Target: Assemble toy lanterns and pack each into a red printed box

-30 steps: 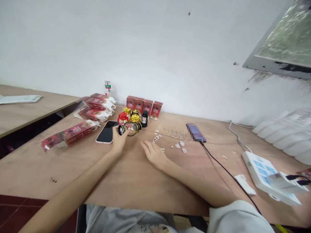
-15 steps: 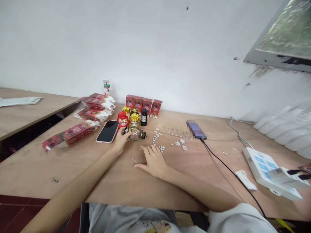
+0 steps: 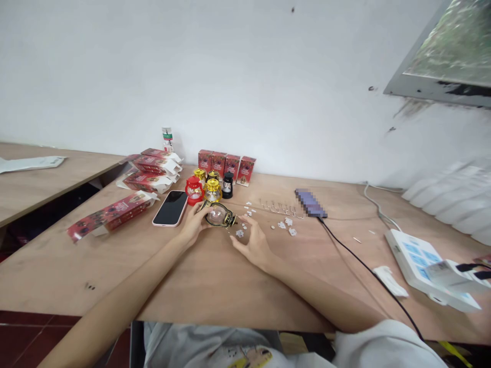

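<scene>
My left hand [image 3: 194, 225] is closed around the base end of a small lantern [image 3: 218, 214] with a clear globe and a dark, gold-edged frame. The lantern lies tilted on its side, its top toward the right. Beside that top is my right hand [image 3: 256, 245], thumb and fingers apart, with nothing visible between them. Small white pieces [image 3: 240, 233] lie on the table between the hands, some hidden by the right hand. Behind the held lantern stand several others, among them a red lantern [image 3: 194, 190], a gold lantern [image 3: 213, 190] and a black lantern [image 3: 227, 185].
Several red boxes [image 3: 218, 166] stand by the wall, and opened red cartons [image 3: 111, 212] lie left. A pink-edged phone [image 3: 170, 208] is by my left hand. Rightward are thin wire pieces [image 3: 282, 208], a cabled phone [image 3: 310, 203] and a white power strip [image 3: 422, 266].
My right hand has lifted and turned palm inward toward the lantern's top. The thin metal pieces beneath it are no longer visible on the table. The lantern has shifted slightly right.
</scene>
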The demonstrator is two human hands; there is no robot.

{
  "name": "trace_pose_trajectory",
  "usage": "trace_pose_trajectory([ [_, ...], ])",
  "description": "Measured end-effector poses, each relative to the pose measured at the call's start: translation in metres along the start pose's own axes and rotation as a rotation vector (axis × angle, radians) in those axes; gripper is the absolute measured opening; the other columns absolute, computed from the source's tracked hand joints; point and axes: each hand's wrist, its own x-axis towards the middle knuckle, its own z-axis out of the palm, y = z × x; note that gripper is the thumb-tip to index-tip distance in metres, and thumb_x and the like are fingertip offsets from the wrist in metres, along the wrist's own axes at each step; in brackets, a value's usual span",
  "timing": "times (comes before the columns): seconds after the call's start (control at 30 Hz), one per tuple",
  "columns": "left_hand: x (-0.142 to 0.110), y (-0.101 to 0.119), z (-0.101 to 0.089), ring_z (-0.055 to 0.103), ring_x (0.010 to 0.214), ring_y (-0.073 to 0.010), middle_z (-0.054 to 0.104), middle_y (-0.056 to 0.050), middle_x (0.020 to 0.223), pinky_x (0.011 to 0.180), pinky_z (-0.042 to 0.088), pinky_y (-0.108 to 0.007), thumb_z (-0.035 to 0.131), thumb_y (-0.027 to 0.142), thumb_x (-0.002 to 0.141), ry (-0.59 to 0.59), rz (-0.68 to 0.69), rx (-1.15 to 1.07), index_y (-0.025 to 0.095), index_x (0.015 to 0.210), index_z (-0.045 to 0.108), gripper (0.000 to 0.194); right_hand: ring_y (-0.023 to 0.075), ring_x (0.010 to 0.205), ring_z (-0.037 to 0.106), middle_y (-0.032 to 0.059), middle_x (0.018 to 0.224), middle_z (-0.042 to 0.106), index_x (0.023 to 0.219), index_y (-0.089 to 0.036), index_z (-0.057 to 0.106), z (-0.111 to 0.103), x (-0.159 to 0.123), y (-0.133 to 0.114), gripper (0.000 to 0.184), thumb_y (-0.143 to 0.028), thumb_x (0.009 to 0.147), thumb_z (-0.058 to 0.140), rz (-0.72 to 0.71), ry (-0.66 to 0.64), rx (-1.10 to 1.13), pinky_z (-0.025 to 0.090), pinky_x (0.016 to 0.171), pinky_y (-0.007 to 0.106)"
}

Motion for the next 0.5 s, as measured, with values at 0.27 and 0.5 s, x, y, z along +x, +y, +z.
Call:
trace_pose_trajectory([
  [0.27, -0.0040, 0.0024, 0.0027, 0.061, 0.081, -0.0173, 0.064, -0.004, 0.094, 0.060, 0.054, -0.027, 0.074, 0.032, 0.053, -0.024, -0.022, 0.025, 0.018, 0.087, 0.059, 0.039, 0.0254, 0.108, 0.059, 0.0137, 0.115, 0.058, 0.124, -0.017, 0.036, 0.0035, 0.0021, 0.0067, 0.051, -0.029, 0.079, 0.058, 0.003, 0.011, 0.005, 0.052, 0.091, 0.045],
  [0.5, -0.0033, 0.0017, 0.0027, 0.060, 0.081, -0.0173, 0.063, -0.004, 0.095, 0.058, 0.055, -0.028, 0.075, 0.031, 0.052, -0.010, -0.035, 0.016, 0.018, 0.086, 0.059, 0.039, 0.0257, 0.108, 0.059, 0.0141, 0.115, 0.058, 0.125, -0.017, 0.036, 0.0051, 0.0017, 0.0077, 0.052, -0.030, 0.080, 0.059, 0.013, 0.007, 0.007, 0.051, 0.092, 0.046],
])
